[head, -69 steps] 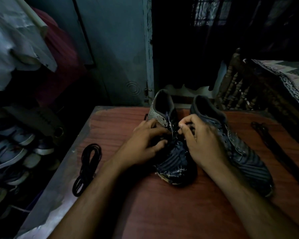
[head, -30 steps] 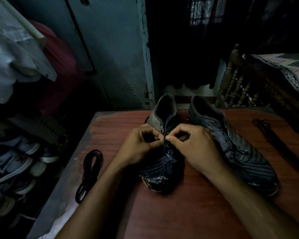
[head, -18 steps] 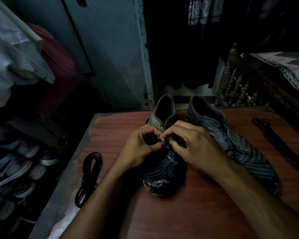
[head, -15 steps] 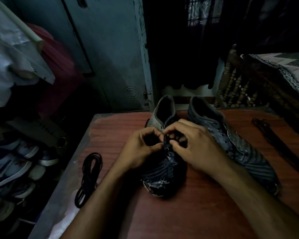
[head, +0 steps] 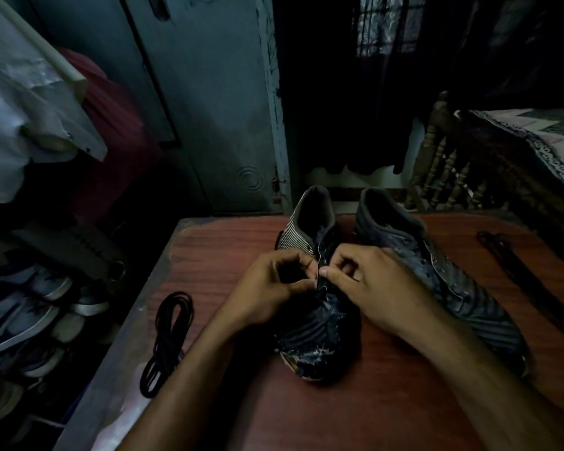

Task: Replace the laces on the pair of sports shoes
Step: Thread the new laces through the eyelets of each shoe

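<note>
Still on the left shoe (head: 310,336): both hands sit over its lace area on the counter (head: 372,411), toe pointing toward the camera. Left hand (head: 267,297) has fingers curled, thumb and forefinger pinched at the eyelet row; right hand (head: 378,288) is curled too, thumb and forefinger pinching what looks like a thin dark lace (head: 319,281) right at the shoe's midline. Too dark to tell whether the left hand holds the lace itself or the shoe's edge. Versus half a second ago: right hand has pulled back slightly to the right, so its fingers no longer reach over the tongue, and the fingertips of both hands now meet at one point. Versus 2.3 s ago: the hands then lay flatter over the laces; now both are in tight pinches. Shoe position unchanged apart from camera shift. Right shoe (head: 453,288) lies just beside it, untouched, same place. Coiled black lace (head: 170,340) stays near the counter's left edge, well apart from the hands. Another dark lace (head: 515,268) lies stretched along the counter's right side, unchanged.
</note>
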The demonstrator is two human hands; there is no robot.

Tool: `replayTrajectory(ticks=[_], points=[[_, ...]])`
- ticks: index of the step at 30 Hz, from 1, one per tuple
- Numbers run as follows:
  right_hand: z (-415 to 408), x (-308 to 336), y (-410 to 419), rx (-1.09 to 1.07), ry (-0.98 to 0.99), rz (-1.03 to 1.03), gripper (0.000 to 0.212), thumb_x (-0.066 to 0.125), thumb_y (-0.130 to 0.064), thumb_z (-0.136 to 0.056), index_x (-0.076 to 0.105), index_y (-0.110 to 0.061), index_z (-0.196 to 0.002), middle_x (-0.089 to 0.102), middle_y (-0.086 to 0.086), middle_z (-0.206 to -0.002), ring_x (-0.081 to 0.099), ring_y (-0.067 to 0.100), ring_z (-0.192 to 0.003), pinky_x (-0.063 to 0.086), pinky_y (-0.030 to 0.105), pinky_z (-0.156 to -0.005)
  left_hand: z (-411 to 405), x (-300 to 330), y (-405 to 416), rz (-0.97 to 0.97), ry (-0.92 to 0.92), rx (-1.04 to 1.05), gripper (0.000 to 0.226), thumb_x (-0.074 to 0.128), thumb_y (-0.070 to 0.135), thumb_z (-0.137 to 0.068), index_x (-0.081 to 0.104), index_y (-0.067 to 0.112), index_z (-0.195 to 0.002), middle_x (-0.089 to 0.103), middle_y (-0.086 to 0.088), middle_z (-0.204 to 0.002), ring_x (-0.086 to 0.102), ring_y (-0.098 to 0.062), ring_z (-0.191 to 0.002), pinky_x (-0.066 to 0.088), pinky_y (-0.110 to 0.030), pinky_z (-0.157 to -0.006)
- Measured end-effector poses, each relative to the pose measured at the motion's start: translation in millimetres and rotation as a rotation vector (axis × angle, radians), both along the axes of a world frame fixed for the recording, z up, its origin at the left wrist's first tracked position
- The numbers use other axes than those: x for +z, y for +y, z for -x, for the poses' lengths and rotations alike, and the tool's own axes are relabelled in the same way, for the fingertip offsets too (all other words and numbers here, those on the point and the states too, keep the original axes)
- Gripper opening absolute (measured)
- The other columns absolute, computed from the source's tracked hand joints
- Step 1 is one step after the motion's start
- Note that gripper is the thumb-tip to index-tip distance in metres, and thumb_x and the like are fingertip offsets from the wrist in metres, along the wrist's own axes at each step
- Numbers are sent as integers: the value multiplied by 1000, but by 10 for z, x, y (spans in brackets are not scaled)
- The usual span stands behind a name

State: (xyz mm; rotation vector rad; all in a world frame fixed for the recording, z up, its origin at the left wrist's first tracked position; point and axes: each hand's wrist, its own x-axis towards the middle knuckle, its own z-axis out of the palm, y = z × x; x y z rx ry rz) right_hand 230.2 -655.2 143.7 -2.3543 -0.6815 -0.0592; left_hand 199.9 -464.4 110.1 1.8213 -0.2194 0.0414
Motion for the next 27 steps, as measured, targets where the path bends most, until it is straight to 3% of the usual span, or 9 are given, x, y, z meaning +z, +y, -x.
replayTrajectory(ticks=[5, 8, 13, 19, 21, 24, 27], points=[[-12, 33, -50, 27, -4, -39, 15, 73, -38, -89, 69, -26, -80, 63, -13, -66, 58, 0, -66, 36, 16, -56, 40, 51, -13, 87, 81, -34, 22, 71, -2, -89, 72, 20, -88, 70, 0, -84, 64, -9, -79, 52, -22, -72], [-11, 63, -78, 68, -24, -75, 6, 75, -31, -87, 73, -27, -83, 62, -17, -66, 57, -9, -68, 38, 9, -59, 35, 42, -35, 113, 100, 24, 17, 73, 0, -88, 75, 16, -90, 70, 0, -83, 64, -10, -78, 53, -22, -71], [-49, 22, -92, 144, -135, -12, 6, 75, -29, -87, 70, -32, -88, 67, -16, -86, 61, 0, -80, 50, 25, -71, 44, 30, -84, 70, 77, 83, 38, 68, -8, -90, 70, 24, -70, 65, 1, -69, 57, -8, -64, 47, -20, -58], [-35, 21, -60, 108, -132, -126, 12, 78, -19, -81, 70, -28, -79, 66, -14, -81, 63, 2, -77, 49, 19, -69, 49, 35, -170, 107, 52, 223, 34, 73, -10, -84, 69, 19, -68, 67, -1, -64, 59, -10, -58, 47, -22, -55], [-22, 13, -37, 28, -56, -170, 11, 78, -25, -81, 69, -28, -76, 69, -13, -76, 64, 0, -73, 50, 20, -66, 53, 40, -185, 83, 34, 242, 31, 75, -10, -82, 68, 17, -69, 68, 1, -64, 59, -6, -56, 48, -20, -55], [-27, -14, -37, -63, 5, -76, 16, 76, -41, -83, 68, -29, -76, 66, -14, -71, 58, -4, -67, 41, 15, -56, 50, 33, -197, 12, -8, 268, 28, 76, -8, -81, 68, 16, -69, 68, 3, -64, 57, -3, -56, 46, -19, -55], [-36, -29, -40, -80, 39, -32, 19, 73, -45, -87, 68, -29, -78, 66, -14, -74, 58, -4, -71, 44, 24, -63, 54, 25, -196, -54, -41, 273, 30, 76, -8, -81, 68, 19, -69, 68, 6, -64, 57, 0, -57, 45, -18, -56]])
